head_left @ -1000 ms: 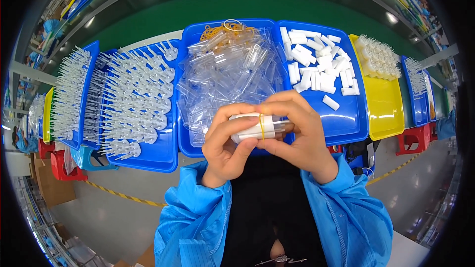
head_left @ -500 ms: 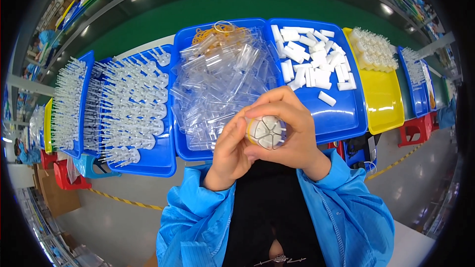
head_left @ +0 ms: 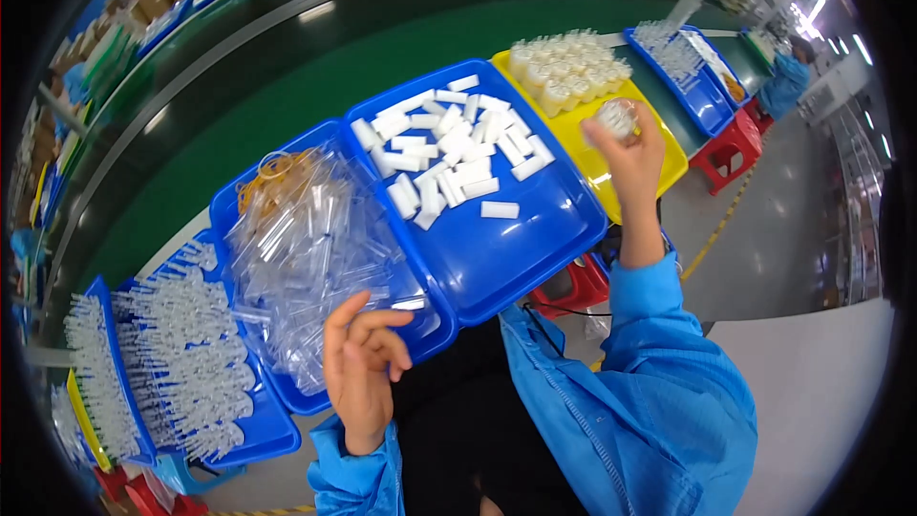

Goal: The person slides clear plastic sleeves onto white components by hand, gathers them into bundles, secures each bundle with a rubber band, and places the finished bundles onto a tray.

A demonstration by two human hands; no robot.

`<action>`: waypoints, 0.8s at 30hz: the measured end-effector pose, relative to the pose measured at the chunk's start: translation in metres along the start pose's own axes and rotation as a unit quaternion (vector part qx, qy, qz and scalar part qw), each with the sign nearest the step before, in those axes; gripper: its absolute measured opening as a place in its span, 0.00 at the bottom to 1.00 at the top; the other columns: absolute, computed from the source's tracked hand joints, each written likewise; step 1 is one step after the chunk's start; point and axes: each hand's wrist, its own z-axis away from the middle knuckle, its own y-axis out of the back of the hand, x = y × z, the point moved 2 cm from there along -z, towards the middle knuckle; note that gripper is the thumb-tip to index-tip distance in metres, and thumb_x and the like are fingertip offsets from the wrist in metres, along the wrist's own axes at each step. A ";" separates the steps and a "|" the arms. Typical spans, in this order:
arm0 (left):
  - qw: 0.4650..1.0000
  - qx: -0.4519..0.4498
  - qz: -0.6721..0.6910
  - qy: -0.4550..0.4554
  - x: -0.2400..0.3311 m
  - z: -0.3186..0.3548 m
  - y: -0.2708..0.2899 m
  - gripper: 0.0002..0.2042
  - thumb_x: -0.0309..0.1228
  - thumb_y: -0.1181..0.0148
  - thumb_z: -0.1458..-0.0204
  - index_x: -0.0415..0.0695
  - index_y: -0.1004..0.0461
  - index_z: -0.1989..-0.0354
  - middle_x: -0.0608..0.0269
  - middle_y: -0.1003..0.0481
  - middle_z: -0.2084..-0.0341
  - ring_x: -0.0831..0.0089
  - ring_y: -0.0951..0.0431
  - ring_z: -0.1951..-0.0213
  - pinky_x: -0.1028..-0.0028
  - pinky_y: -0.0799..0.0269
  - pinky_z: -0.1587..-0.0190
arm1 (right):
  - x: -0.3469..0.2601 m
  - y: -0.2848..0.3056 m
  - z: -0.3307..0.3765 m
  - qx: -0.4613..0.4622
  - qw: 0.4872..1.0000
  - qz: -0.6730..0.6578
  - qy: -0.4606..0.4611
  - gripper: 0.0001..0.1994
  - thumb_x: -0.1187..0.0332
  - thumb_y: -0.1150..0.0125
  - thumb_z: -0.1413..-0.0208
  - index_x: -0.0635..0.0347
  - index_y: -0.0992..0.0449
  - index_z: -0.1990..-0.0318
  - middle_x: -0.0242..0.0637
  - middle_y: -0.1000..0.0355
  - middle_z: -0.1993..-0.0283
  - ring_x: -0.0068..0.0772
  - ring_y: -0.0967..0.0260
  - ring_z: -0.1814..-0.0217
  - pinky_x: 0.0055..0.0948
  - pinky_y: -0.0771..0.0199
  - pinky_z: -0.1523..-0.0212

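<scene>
My right hand (head_left: 632,158) reaches out over the yellow tray (head_left: 659,148) and grips a small bundle of clear tubes (head_left: 616,118). More such bundles (head_left: 564,67) stand packed at the tray's far end. My left hand (head_left: 363,363) hovers empty, fingers loosely curled, at the near edge of the blue tray (head_left: 435,334) that holds a heap of loose clear tubes (head_left: 306,248) and some rubber bands (head_left: 272,177). The neighbouring blue tray (head_left: 516,248) carries scattered white pieces (head_left: 444,148).
Further left, blue trays (head_left: 258,430) hold rows of clear pipette-like parts (head_left: 181,354). A green conveyor belt (head_left: 287,76) runs behind the trays. Another blue tray (head_left: 702,86) and a red stool (head_left: 731,148) stand to the right, where a person in blue (head_left: 788,81) works.
Both hands held the tube bundle together in front of me; now the right hand alone has carried it out over the yellow tray, and the left hand has let go. The view swung right.
</scene>
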 end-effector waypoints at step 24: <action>0.894 0.165 -0.360 -0.210 0.008 0.049 0.022 0.07 0.14 0.46 0.49 0.32 0.24 0.62 0.52 0.24 0.68 0.73 0.27 0.71 0.79 0.32 0.69 | 0.153 0.009 -0.036 -0.215 0.960 0.018 -0.180 0.16 0.66 0.36 0.44 0.63 0.31 0.52 0.40 0.25 0.63 0.26 0.27 0.64 0.22 0.27 0.66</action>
